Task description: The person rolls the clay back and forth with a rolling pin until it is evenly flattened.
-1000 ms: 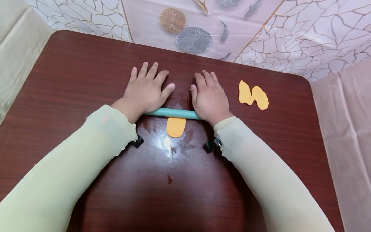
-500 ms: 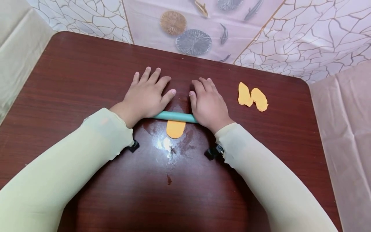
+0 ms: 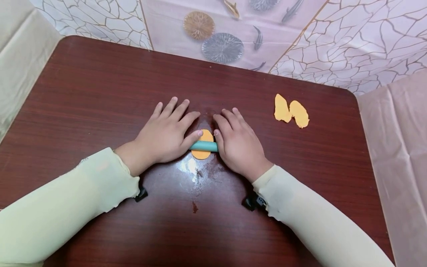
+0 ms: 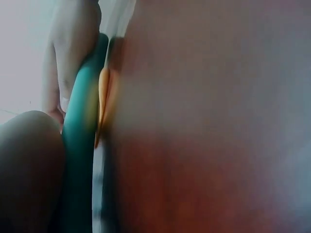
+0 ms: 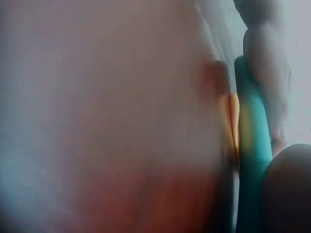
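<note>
the left hand (image 3: 163, 136) lies flat with fingers straight and spread, its palm pressing down on one end of a teal rolling pin (image 3: 203, 146). the right hand (image 3: 236, 144) lies the same way on the other end, fingers straight and close together, palm on the pin. neither hand curls round the pin; both just press on it from above. only a short middle stretch of the pin shows between the two thumbs.

under that stretch sits a flat orange piece of dough (image 3: 202, 142), showing on both the far and near side of the pin, so the pin rests across it. in the left wrist view the pin (image 4: 80, 145) runs beside the thin edge of the dough (image 4: 102, 104), and the right wrist view shows the same pair blurred.

just in front of the dough a white dusting of flour (image 3: 191, 168) smears the dark red-brown table (image 3: 83, 85). two more flattened orange pieces (image 3: 291, 110) lie touching each other well to the right, near the far edge. both arms wear pale yellow sleeves (image 3: 63, 213), each with a black strap at the wrist. beyond the table is a patterned floor covering (image 3: 220, 44) with discs and fish shapes. no writing or label can be read anywhere.
</note>
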Demonstrator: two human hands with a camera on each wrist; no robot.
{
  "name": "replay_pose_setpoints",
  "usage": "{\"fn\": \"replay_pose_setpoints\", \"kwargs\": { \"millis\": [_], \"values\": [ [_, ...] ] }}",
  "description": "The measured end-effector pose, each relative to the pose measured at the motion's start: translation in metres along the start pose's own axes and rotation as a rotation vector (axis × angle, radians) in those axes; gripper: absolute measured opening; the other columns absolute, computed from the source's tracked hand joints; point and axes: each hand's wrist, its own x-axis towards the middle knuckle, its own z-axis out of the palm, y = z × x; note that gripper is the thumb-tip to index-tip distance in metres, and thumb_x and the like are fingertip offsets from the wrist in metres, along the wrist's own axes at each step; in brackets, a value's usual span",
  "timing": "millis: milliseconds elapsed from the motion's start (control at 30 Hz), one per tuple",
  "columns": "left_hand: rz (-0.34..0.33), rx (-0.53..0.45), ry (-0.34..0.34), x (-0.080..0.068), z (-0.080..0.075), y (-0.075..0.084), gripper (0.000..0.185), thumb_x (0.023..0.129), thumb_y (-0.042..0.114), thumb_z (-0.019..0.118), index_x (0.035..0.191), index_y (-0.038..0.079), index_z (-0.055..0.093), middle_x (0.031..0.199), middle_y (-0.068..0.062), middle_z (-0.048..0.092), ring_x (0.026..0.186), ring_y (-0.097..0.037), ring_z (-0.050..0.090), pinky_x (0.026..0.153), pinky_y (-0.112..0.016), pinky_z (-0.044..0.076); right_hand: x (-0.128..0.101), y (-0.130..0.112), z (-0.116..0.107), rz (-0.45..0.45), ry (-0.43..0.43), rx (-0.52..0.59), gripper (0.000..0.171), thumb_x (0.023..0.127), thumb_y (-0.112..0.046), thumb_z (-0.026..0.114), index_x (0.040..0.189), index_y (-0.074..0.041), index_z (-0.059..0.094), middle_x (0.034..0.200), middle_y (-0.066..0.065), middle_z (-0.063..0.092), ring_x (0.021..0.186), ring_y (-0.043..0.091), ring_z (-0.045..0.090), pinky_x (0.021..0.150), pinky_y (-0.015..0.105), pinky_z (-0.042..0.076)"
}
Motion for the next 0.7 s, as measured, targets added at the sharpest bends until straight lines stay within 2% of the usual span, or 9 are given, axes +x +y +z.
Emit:
{"fn": "replay_pose_setpoints", "kwargs": {
  "millis": [133,300,433,700],
  "values": [
    [0.003,0.01,-0.023,-0.011,0.005,0.004,0.078,0.114,0.074,0.031,0.175,0.027,0.041,0.188,-0.014,0.022,0.176,-0.047,0.01,0.138,-0.074,0.011,-0.01,-0.004,0.0,-0.042,0.011,-0.008,0.051,0.12,-0.034,0.041,0.16,-0.007,0.058,0.166,0.02,0.058,0.163,0.037,0.048,0.141,0.048,0.026],
    [-0.007,0.01,-0.043,-0.014,0.008,0.007,0.078,0.114,0.075,0.029,0.175,0.028,0.04,0.189,-0.013,0.02,0.177,-0.046,0.008,0.138,-0.075,0.011,-0.015,-0.007,-0.003,-0.054,0.006,-0.014,0.052,0.12,-0.034,0.042,0.16,-0.006,0.058,0.165,0.02,0.058,0.163,0.038,0.049,0.142,0.048,0.025],
    [-0.022,0.006,-0.026,-0.009,0.007,0.006,0.078,0.114,0.074,0.028,0.175,0.027,0.041,0.189,-0.015,0.02,0.176,-0.047,0.01,0.137,-0.076,0.011,-0.01,-0.006,-0.004,-0.033,0.002,-0.014,0.05,0.12,-0.033,0.041,0.161,-0.007,0.057,0.166,0.02,0.056,0.164,0.04,0.047,0.14,0.05,0.028],
    [-0.07,0.017,-0.018,0.013,-0.005,-0.003,0.081,0.114,0.075,0.022,0.176,0.026,0.038,0.189,-0.016,0.016,0.176,-0.048,0.006,0.137,-0.076,0.007,0.016,0.003,-0.003,0.052,-0.031,-0.007,0.05,0.117,-0.027,0.048,0.164,-0.011,0.054,0.172,0.02,0.05,0.167,0.044,0.04,0.138,0.054,0.033]
  ]
}}
